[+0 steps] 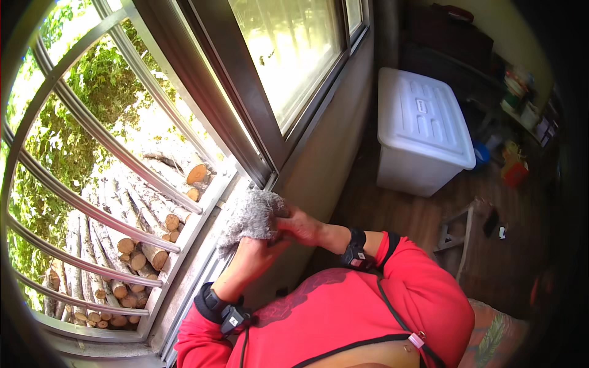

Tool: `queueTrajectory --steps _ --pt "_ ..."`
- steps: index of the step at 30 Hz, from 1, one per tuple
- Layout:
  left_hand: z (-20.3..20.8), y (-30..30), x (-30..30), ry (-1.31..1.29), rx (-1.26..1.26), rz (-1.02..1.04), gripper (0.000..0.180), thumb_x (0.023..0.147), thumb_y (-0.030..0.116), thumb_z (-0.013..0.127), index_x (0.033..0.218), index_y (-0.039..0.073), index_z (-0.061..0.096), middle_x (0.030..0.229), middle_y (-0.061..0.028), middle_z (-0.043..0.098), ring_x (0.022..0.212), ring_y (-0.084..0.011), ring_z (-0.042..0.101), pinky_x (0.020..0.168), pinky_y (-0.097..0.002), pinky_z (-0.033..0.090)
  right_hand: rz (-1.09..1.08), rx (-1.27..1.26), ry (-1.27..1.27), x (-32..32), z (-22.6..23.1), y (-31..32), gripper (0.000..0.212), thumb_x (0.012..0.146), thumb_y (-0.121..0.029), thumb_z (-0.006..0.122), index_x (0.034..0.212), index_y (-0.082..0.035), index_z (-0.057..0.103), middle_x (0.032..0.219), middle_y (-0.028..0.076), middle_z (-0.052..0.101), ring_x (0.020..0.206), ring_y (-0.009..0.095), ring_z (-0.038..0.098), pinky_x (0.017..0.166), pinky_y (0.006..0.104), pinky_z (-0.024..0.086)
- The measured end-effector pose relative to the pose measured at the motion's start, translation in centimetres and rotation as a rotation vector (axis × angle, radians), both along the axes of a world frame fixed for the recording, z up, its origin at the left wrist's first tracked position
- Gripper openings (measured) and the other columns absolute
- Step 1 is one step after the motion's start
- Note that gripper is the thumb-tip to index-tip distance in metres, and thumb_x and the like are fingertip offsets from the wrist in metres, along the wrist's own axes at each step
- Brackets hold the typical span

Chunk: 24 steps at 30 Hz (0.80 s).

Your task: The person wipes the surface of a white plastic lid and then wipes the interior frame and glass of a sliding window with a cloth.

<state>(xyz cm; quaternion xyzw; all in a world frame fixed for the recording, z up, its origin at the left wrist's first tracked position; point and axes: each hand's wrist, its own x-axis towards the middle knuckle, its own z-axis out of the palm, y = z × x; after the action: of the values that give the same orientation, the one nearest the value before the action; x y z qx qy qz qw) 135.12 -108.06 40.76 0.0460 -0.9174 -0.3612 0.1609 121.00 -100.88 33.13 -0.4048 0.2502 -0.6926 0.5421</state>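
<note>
A grey, fluffy cloth (253,216) is bunched up over the window sill (195,257), close to the lower corner of the dark window frame (270,156). My left hand (257,256) grips its near side, with the fingers partly buried in the folds. From the right, my right hand (300,226) holds the cloth's edge, its fingers closed on the fabric. The two hands are close together. Whether the cloth presses on the sill or hangs just above it, I cannot tell. Both wrists wear black straps with small devices.
Curved metal bars (98,211) enclose the window opening on the left, with stacked logs (138,245) outside. A sliding glass pane (294,55) stands ahead. On the wooden floor to the right are a white lidded storage box (423,122) and a small stool (457,239).
</note>
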Motion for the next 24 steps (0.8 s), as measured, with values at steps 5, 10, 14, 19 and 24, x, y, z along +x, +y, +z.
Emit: queueTrajectory --steps 5,10,14,19,24 --pt "3.4 -2.6 3.2 -0.431 0.317 0.004 0.032 0.083 0.015 0.067 0.108 -0.004 0.059 0.096 -0.0071 0.065 0.088 -0.0127 0.058 0.077 -0.0279 0.048 -0.280 -0.041 -0.040 -2.6 -0.1 2.3 0.040 0.086 -0.009 0.059 0.124 -0.003 0.047 0.112 0.007 0.058 0.103 0.016 0.056 0.090 0.0310 0.047" --pt "4.2 -4.9 -1.5 0.112 0.140 0.297 0.044 0.083 0.021 0.067 0.117 -0.003 0.053 0.107 -0.0158 0.062 0.098 -0.0192 0.060 0.081 -0.0295 0.049 -0.347 -0.073 -0.327 -8.7 2.4 5.7 0.032 0.087 -0.010 0.053 0.118 -0.001 0.050 0.108 0.008 0.059 0.099 0.016 0.057 0.088 0.0308 0.046" --pt "3.3 -4.7 -9.0 0.489 -0.056 0.494 0.049 0.080 0.018 0.069 0.119 0.001 0.047 0.105 -0.0148 0.057 0.096 -0.0231 0.058 0.080 -0.0340 0.047 -0.541 0.053 0.089 -11.8 2.8 9.4 0.029 0.082 -0.008 0.053 0.111 -0.001 0.053 0.101 0.005 0.059 0.095 0.015 0.056 0.087 0.0291 0.045" --pt "4.2 -5.6 -11.9 0.922 -0.594 0.964 0.056 0.072 0.020 0.076 0.113 0.002 0.044 0.102 -0.0147 0.046 0.091 -0.0265 0.047 0.083 -0.0372 0.039 -0.591 0.142 0.137 -14.8 1.1 14.2 0.024 0.077 -0.007 0.056 0.100 -0.002 0.056 0.094 0.003 0.059 0.087 0.012 0.056 0.081 0.0265 0.046" --pt "5.3 -8.7 -11.9 0.710 -0.002 0.750 0.039 0.084 0.027 0.065 0.108 -0.001 0.051 0.091 -0.0134 0.065 0.084 -0.0223 0.062 0.078 -0.0315 0.046 -0.597 0.184 0.107 -16.7 0.3 15.5 0.024 0.077 -0.006 0.056 0.100 -0.002 0.055 0.094 0.004 0.059 0.087 0.012 0.056 0.081 0.0269 0.046"
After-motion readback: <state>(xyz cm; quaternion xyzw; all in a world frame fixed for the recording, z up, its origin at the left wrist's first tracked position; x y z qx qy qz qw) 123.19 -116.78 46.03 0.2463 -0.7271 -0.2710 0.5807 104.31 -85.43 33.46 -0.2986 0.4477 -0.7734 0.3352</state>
